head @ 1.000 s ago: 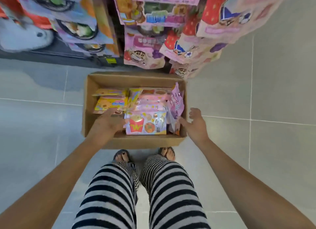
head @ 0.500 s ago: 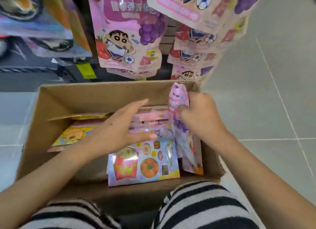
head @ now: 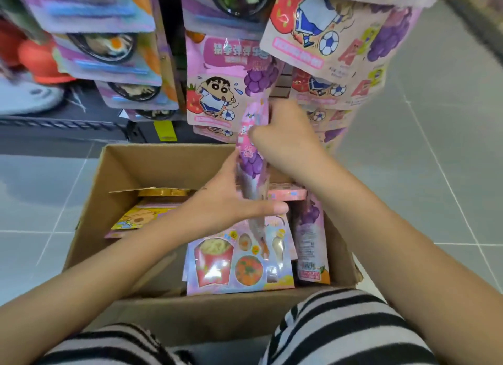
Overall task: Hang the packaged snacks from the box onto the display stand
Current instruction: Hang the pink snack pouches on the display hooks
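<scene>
A cardboard box stands on the floor between my knees. It holds several snack packs, among them a pink pack with fries and pizza pictures. My right hand grips the upper part of a pink grape-print pack, held edge-on above the box. My left hand holds the same pack lower down, thumb stretched across its near side. The display stand rises behind the box, hung with cartoon snack packs.
Purple packs with bowl pictures hang at the upper left. More cartoon packs hang at the upper right, close above my right hand. Grey floor tiles surround the box. My striped trouser legs lie along the bottom edge.
My right hand has lifted the grape-print pack up out of the box toward the stand. My left hand has moved right and taken hold of its lower part. The view has come closer.
</scene>
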Available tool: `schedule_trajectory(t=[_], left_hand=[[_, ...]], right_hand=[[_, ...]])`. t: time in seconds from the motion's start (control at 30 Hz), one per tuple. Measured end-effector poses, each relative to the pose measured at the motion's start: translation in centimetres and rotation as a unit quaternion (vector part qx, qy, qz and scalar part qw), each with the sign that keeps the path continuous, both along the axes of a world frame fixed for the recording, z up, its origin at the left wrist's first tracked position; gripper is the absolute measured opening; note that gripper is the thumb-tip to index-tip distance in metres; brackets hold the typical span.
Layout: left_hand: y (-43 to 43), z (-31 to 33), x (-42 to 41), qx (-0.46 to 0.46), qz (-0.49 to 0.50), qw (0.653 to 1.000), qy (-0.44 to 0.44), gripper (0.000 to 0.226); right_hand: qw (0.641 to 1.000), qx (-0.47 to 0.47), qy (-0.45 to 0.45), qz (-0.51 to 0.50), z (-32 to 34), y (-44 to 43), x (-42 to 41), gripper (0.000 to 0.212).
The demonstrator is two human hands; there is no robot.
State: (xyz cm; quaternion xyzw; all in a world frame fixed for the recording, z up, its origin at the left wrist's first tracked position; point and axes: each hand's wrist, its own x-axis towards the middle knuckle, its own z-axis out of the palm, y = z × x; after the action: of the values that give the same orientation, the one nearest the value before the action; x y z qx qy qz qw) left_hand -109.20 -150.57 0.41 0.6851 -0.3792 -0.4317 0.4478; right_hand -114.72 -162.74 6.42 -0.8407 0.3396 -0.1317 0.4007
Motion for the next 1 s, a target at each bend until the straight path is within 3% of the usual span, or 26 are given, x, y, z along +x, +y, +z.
schedule_trajectory(t=[0.1, 0.17, 0.27, 0.33, 0.47, 0.53, 0.6, 0.67, 0.77, 0.9, 1.0], left_hand=[[0.3, -0.9, -0.2, -0.010, 0.103, 0.992, -0.069, 0.098], [0.8, -1.7, 0.2, -0.029, 0.182, 0.979, -0.083, 0.078], [1.6, -2.8, 1.9, -0.064, 0.228, 0.970, -0.050, 0.060], [2.5, -3.1, 2.8, -0.074, 0.219, 0.973, 0.022, 0.058], [4.1, -3.6, 3.5, -0.069, 0.169, 0.972, 0.148, 0.057], [4.4, -4.0, 3.5, -0.063, 0.148, 0.970, 0.180, 0.065], [4.5, -4.1, 3.4, -0.056, 0.137, 0.968, 0.203, 0.079], [4.5, -4.0, 3.3, -0.059, 0.131, 0.966, 0.213, 0.084], [4.5, -3.6, 3.3, -0.060, 0.136, 0.963, 0.225, 0.092], [4.7, -3.3, 3.3, -0.066, 0.145, 0.959, 0.234, 0.091], [5.0, -3.2, 3.3, -0.081, 0.146, 0.955, 0.243, 0.077]], right_hand=[[0.999, 0.027, 0.017, 0.029, 0.2, 1.6, 1.5, 0.023], [0.996, 0.072, 0.005, 0.053, 0.1, 2.7, 2.3, 0.017], [0.967, 0.237, -0.046, 0.075, -0.4, 2.5, 1.8, 0.032], [0.960, 0.277, -0.019, 0.032, -1.8, 0.7, -0.2, 0.046], [0.987, 0.072, 0.110, -0.093, -8.6, -2.3, -6.3, 0.041], [0.975, -0.031, 0.208, -0.076, -12.1, -1.8, -9.0, 0.038], [0.958, -0.136, 0.249, -0.044, -14.2, -0.3, -10.6, 0.048], [0.957, -0.174, 0.228, -0.038, -15.4, 1.2, -11.3, 0.062], [0.979, -0.115, 0.153, -0.074, -16.0, 2.2, -11.5, 0.078], [0.979, 0.032, 0.008, -0.204, -14.6, 2.6, -11.5, 0.060], [0.957, 0.104, 0.016, -0.270, -14.9, 2.5, -11.7, 0.053]])
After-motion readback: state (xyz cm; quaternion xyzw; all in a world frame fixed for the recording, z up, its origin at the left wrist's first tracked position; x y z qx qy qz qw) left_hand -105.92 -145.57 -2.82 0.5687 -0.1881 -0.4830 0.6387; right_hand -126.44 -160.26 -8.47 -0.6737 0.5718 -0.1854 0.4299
